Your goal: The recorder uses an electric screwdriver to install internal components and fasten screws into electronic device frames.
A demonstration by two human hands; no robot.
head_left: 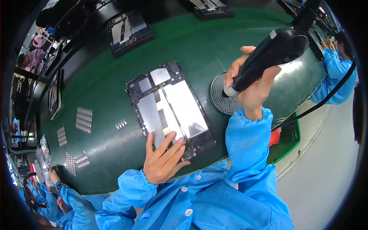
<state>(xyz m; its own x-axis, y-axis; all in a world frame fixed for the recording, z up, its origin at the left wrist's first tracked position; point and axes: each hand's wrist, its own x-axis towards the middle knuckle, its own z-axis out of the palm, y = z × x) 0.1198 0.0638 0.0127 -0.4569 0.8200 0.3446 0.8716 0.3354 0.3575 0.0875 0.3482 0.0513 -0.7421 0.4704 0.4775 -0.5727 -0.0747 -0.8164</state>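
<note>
A tablet with its inside laid bare [186,109] lies on the green mat in front of me, showing silver battery panels and a black frame. My left hand [161,160] rests flat on its near end, fingers spread. In my right hand [256,90] is a black electric screwdriver [268,53], gripped around its body and tilted so that its tip points down and left. The tip is over a round grey perforated screw tray [220,95], just right of the tablet. Whether the tip touches a screw there I cannot tell.
Sheets of small metal parts [84,119] lie left on the green mat [103,84]. More opened tablets [128,32] stand along the far edge. A green bin [293,134] sits below the table at right, near a black cable [326,97]. Co-workers in blue [335,76] sit at both sides.
</note>
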